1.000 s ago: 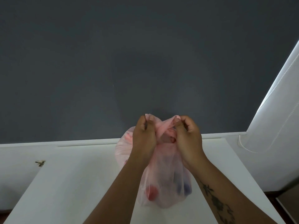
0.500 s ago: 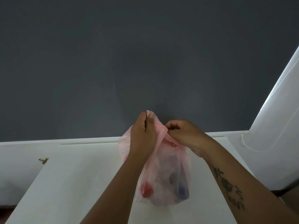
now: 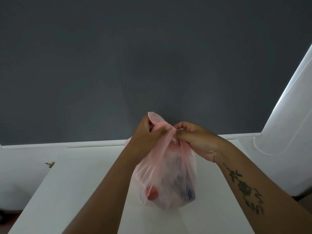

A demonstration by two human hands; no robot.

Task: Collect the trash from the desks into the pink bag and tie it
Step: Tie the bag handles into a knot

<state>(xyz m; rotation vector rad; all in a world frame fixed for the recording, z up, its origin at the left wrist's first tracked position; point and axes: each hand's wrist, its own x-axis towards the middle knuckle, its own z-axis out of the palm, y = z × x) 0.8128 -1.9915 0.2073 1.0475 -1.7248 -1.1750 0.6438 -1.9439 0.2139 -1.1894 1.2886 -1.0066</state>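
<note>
The thin pink bag (image 3: 167, 179) stands on the white desk (image 3: 81, 183), filled with trash; a red round piece (image 3: 152, 193) and a dark item (image 3: 187, 191) show through its plastic. My left hand (image 3: 145, 134) grips one twisted handle, whose end sticks up above the fist. My right hand (image 3: 194, 139) pinches the other handle at the bag's neck, where the two strands cross between my hands. The inside of the bag's mouth is hidden.
A dark grey wall (image 3: 152, 65) rises behind the desk. A white roller blind with a bead cord (image 3: 287, 115) hangs at the right. A small metal fitting (image 3: 50, 164) sits on the white surface left of the desk.
My hands moved apart from the bunched top, the right hand sliding rightward and lower, pulling the handles taut across each other. The bag shifted slightly on the desk.
</note>
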